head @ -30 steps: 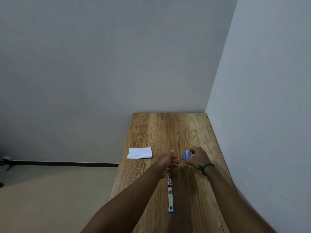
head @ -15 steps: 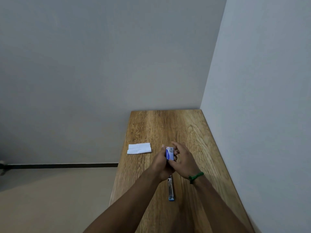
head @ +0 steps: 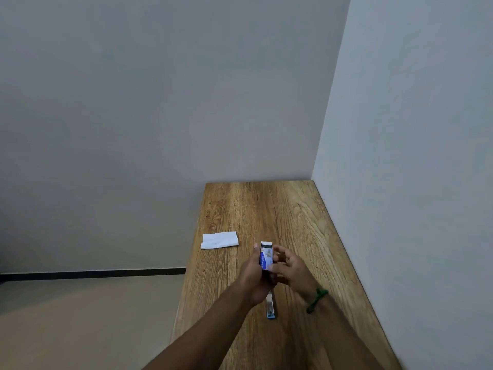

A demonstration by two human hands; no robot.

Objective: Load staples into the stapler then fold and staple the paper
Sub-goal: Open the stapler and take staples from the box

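Note:
A small blue and white staple box [head: 266,257] is held upright above the table, its top flap open. My left hand [head: 254,276] grips the box from the left side. My right hand [head: 289,271], with a green band at the wrist, holds it from the right with curled fingers. Below the hands the stapler [head: 270,305] lies opened out flat on the wooden table [head: 293,214]; its far part is hidden by my hands. A folded white paper [head: 219,240] lies near the table's left edge.
A grey wall runs along the table's right side and another behind its far end. The table's left edge drops to a beige floor with a dark skirting line.
My right hand brought the staple box from the right to the middle, where both hands now hold it. The box's top flap now stands open.

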